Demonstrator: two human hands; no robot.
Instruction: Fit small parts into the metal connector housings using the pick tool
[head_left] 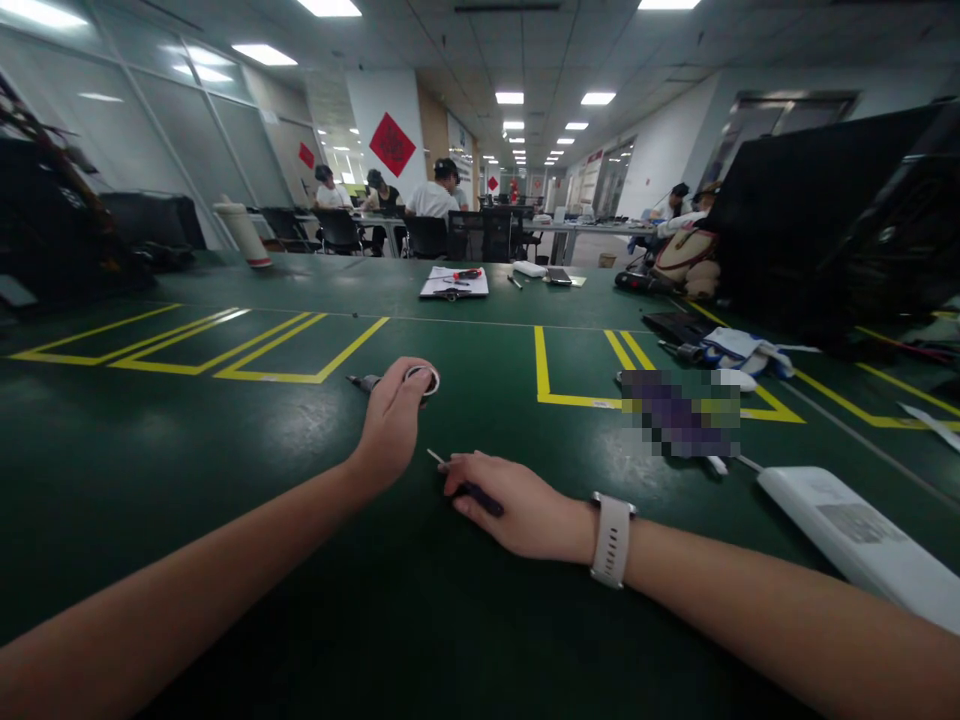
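Presently, left grip [396,415] curled around a pale-rimmed round object [436,381]; a dark tip [365,383] showed just left of it. Right grip [506,497], nearer the wearer, pinched a dark-handled tool [482,499]. Green surface [262,430] lay beneath both, yellow tape [541,370] ahead; clipboard [454,284] beyond the left grip, long white case [802,497] right of the right grip. Far ahead, people [431,198] sat under ceiling lights [510,98].

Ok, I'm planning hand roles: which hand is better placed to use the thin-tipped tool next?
Probably the right hand: it grips the dark-handled tool, with its thin metal tip pointing toward the left hand. The left hand is occupied, gripping a round white-rimmed thing.
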